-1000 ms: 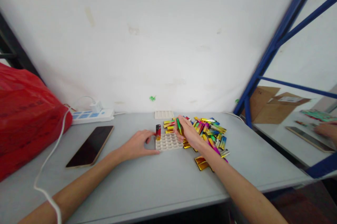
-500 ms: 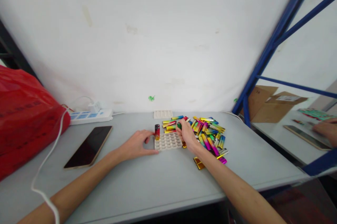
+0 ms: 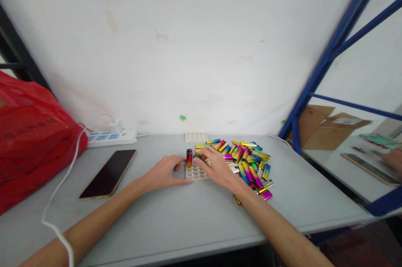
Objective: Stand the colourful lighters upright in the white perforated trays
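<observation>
The green lighter (image 3: 199, 157) is tilting over the white tray (image 3: 195, 172), mostly hidden by the right hand (image 3: 211, 164), whose grip is closing on it. The left hand (image 3: 166, 171) is holding its grip partly open at the tray's left edge, beside an upright red-and-yellow lighter (image 3: 189, 158). The pale grey table (image 3: 163, 221) is meeting a scuffed white wall (image 3: 201, 49). Glossy metallic lighters (image 3: 251, 166) are lying right, partly covered by the forearm.

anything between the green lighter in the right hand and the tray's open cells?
Nothing visible. The right hand holds the green lighter over the tray; the upright red lighter is left of it, not between. That hand hides the tray's right side.
</observation>
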Tool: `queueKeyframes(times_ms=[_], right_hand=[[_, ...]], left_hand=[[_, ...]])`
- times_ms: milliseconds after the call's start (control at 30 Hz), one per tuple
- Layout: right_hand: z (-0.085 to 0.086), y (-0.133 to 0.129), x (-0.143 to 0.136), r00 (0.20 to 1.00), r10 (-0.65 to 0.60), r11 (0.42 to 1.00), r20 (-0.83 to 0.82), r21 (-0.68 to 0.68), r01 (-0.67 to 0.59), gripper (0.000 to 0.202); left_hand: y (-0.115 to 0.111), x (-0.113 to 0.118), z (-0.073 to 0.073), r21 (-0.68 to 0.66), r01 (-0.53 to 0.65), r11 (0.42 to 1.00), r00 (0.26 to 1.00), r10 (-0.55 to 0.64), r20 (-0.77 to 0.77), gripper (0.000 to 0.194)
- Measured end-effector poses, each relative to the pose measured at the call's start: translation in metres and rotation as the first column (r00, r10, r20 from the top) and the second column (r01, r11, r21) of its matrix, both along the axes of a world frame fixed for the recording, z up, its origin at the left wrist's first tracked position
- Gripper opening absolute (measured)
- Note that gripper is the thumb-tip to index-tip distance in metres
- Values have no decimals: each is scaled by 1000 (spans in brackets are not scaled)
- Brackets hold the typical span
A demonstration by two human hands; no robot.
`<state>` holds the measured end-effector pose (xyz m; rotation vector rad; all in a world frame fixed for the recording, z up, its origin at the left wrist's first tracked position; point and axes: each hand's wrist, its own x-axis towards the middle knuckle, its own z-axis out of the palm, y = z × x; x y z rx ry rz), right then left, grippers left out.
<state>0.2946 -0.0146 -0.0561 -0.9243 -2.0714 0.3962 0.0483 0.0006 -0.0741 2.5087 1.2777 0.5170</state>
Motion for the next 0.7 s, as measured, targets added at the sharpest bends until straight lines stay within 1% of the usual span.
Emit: queueKeyframes(times_ms=[33,100,267,333,400,467,533,600,633,700], right_hand=[[-1,-1,-1,999,-1,999,50,53,-1,36],[-3,-2,-4,994,-12,997,108,80,3,31],[-7,0,-8,996,-43,999,74,5,42,25],[-8,2,-8,993,-30,999,118,-23,33,21],[-7,3,-9,977,-15,999,211,-31,22,21],[-5,3,-12,950,-42,999,310,18,38,24],[-1,2,-16,909,-116,991,401,103,81,31],[2,1,-19,866,-168,983,471,148,110,40],[4,2,-19,854,-164,983,494,150,102,43],[6,4,-12,855,-135,987,501,140,74,44]], left_hand=[[0,0,0,1,-1,1000,1000,1,7,74],[-1,1,1,6,1,1000,1000,-2,17,74],[-2,1,3,-6,6,1000,1000,-5,9,75],[-2,1,4,-10,3,1000,1000,-3,-1,74],[-1,1,3,-7,2,1000,1000,-2,-7,73],[-1,1,2,-2,8,1000,1000,-8,-4,71],[0,0,1,4,13,1000,1000,-13,-1,69],[0,0,0,8,10,1000,1000,-10,-11,66],[0,0,0,9,5,1000,1000,-5,-17,64],[1,1,1,4,1,1000,1000,-1,-27,62]])
